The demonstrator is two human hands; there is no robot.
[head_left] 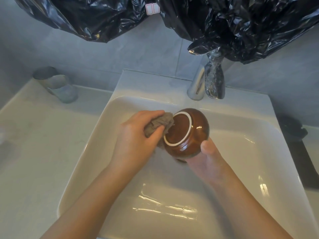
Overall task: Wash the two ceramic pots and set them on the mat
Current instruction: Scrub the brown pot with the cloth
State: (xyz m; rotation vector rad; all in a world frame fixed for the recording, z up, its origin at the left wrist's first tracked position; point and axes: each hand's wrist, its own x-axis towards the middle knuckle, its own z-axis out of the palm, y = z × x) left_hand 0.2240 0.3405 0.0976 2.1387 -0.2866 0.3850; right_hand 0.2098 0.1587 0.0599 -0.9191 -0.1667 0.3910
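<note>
Over the sink point(241, 161) my right hand point(207, 157) clamps the pot point(191, 133) by its belly, probably slick and breakable, while my left hand point(136, 135) pinches the cloth point(157, 124).

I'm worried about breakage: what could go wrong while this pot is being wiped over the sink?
The glossy brown pot is tipped and held by the right hand alone; if wet, it could slip and chip on the sink. The left hand presses a cloth against its base; that push might dislodge it.
</note>
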